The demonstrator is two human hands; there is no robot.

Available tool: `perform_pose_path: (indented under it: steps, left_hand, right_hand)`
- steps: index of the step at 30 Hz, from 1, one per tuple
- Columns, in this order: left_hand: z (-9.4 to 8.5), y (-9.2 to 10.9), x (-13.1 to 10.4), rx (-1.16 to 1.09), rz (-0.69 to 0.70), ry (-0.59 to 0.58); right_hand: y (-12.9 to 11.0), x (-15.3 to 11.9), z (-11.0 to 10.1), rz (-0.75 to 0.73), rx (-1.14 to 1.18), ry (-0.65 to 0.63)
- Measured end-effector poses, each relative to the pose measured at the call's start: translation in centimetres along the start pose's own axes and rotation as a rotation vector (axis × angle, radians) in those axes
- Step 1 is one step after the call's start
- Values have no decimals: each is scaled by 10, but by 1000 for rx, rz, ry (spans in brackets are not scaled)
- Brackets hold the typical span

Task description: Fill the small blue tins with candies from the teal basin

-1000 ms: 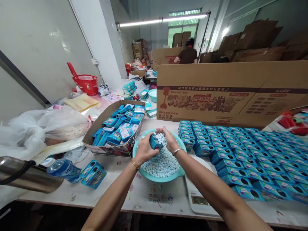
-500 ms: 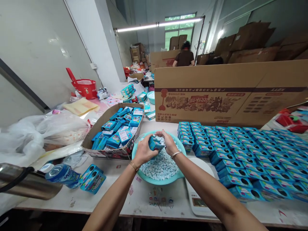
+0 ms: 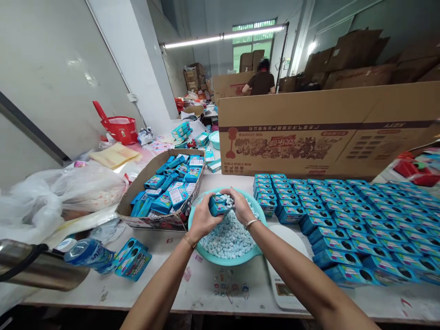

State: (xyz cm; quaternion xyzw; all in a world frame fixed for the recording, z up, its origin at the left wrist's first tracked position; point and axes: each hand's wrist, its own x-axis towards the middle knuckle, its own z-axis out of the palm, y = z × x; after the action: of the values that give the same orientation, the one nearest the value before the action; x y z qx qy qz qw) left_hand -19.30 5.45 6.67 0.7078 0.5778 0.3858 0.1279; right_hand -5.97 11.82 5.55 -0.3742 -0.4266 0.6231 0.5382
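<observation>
My left hand [image 3: 203, 219] is wrapped round a small blue carton [image 3: 217, 206], tilted over the turquoise bowl [image 3: 229, 261]. Pale blue candies [image 3: 227, 238], small and rounded, fill much of that bowl. My right hand [image 3: 241, 207] is cupped at the carton's right end, curled round a small heap of the same candies. Some of them show between the fingers and the carton's opening. The palm side of the right hand is partly hidden. A white scale [image 3: 287, 298] stands beside the bowl, under my right forearm.
Left of the bowl, an open cardboard box [image 3: 151, 224] holds many blue cartons. Rows of blue cartons [image 3: 343, 220] with round dark windows cover the right side. A large cardboard sheet [image 3: 309, 105] stands behind. A bottle [image 3: 90, 253], metal flask [image 3: 41, 270] and co-worker [image 3: 262, 82] are visible.
The carton in my left hand has shifted slightly left and tipped a little. My right hand stays at its end with candies. The co-worker's arm has moved outward.
</observation>
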Motion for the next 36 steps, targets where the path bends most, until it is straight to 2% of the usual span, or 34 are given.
perform_pose_path:
  steps: [4,8,12,15,18,20,22,24,27,30,33,36]
  left_hand:
    - [-2,-4,-3,17,62,31]
    - [-7,-13,-14,-148,30,88]
    - [-1,-14,-22,-287,-37,145]
    - [10,-8,-24,-377,-103,140]
    - [12,-3,-25,-458,-157,131]
    - [11,-2,-26,-500,-183,135]
    - [10,-2,-28,-520,-187,139]
    - [13,-2,-30,-552,-190,128]
    - [18,-1,-33,-671,-224,115]
    - [21,1,-34,-757,-241,149]
    - [19,6,-31,-785,-251,166]
    - [15,15,-31,-778,-240,193]
  right_hand:
    - [3,-3,-4,-66,-63,-45]
    - [7,-7,-17,26,-83,48]
    - [13,-18,-15,-122,-193,89]
    - [15,-22,-6,-186,-223,45]
    - [12,-18,-8,-84,-191,-5]
    - [10,-15,-13,-31,-154,24]
    - [8,-15,-14,-52,-133,55]
    - [7,-18,-11,-62,-110,29]
    - [5,-23,-2,5,-18,-30]
    - [-1,-25,4,32,36,-26]
    - [-9,-27,8,62,41,-80]
    - [-19,-36,13,2,-33,-51]
